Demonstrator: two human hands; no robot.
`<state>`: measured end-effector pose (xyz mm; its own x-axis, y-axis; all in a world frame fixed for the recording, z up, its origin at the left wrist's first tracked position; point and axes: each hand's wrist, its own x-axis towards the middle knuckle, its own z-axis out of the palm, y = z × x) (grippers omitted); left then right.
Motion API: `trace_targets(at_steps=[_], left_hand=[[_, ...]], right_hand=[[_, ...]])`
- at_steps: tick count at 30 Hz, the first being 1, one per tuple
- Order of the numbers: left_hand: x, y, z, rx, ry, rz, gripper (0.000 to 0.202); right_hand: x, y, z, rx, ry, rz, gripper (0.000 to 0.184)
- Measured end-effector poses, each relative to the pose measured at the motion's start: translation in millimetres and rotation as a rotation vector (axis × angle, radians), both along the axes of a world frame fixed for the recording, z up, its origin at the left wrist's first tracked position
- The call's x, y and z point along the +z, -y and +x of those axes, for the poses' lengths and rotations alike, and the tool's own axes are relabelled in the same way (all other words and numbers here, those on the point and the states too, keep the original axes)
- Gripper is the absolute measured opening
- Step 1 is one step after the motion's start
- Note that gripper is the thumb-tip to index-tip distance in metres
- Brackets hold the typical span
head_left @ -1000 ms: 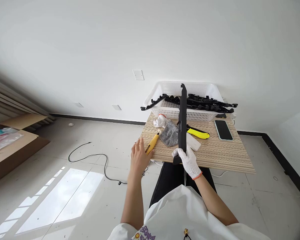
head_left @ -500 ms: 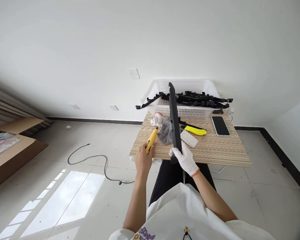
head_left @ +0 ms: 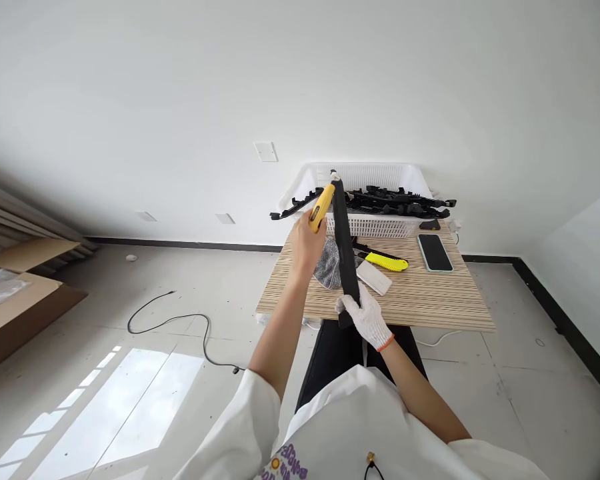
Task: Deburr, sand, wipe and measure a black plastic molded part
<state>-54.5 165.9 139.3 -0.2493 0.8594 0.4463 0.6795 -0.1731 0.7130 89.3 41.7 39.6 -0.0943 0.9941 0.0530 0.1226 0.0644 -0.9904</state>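
Observation:
My bare left hand [head_left: 308, 241] is wrapped round a yellow utility knife [head_left: 323, 208]. The knife points up and away, its front end against or very near the far end of a long black plastic strip [head_left: 345, 243]; its blade is too small to make out. In a white knit glove, my right hand [head_left: 366, 316] grips the strip's near end and keeps it raised at a slant over the table. Under the strip lie a grey cloth [head_left: 329, 265] and a white flat box-like object [head_left: 374, 277].
A white plastic basket [head_left: 380, 227] at the table's back holds several black plastic strips [head_left: 395, 201]. On the wooden table [head_left: 430, 303] lie a tool with a ribbed bright-yellow handle [head_left: 387, 261] and a phone [head_left: 435, 253]. A black cable [head_left: 205, 333] trails across the floor.
My left hand has carried the yellow utility knife up and forward, from beside the cloth to the strip's far end. My right hand keeps its grip. The white glove on the table is now covered.

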Motion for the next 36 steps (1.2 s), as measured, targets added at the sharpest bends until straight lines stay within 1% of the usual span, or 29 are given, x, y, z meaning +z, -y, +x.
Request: trace_targets(at_steps=[3,5,7,9,12,15,20,25,29,32,36], left_hand=[[0.5,-19.6,2.1,0.021,-0.052,0.025,0.045],[-1.1,-23.6,1.2,0.023,-0.076,0.021,0.049],[-3.0,-22.5,-0.5,0.011,-0.097,0.002,0.051],[-4.6,-19.2,-1.8,0.006,-0.104,-0.001,0.051],[-6.0,-14.3,-2.4,0.017,-0.100,0.034,0.051],[-5.8,-11.3,-1.9,0.017,-0.135,0.055,0.050],[-5.6,-6.3,-0.3,0.037,-0.239,0.038,0.047],[-6.3,4.5,2.3,0.036,-0.279,0.007,0.047],[-6.9,16.2,3.1,0.010,-0.298,-0.018,0.045],[-9.8,26.7,2.9,-0.001,-0.293,-0.027,0.047],[-17.3,43.2,2.5,-0.005,-0.288,-0.017,0.046]], right_hand=[[-0.7,0.0,-0.1,-0.010,0.022,0.022,0.009],[-1.5,-0.4,0.0,-0.012,0.021,0.022,0.008],[-2.2,-0.8,0.3,-0.007,0.017,0.016,0.009],[-2.6,-1.1,0.5,-0.005,0.014,0.017,0.010],[-1.9,-1.2,0.7,-0.001,0.005,0.015,0.010],[-1.4,-1.0,0.4,0.014,-0.011,0.011,0.010],[-5.3,-1.6,-1.3,0.016,-0.069,-0.005,0.011],[-9.6,-3.2,-3.6,0.006,-0.153,-0.032,0.012],[-9.4,-3.8,-4.5,0.005,-0.232,-0.067,0.013],[-8.2,-3.5,-3.8,0.004,-0.215,-0.058,0.014],[-7.5,-2.7,-1.7,-0.037,-0.132,-0.030,0.018]])
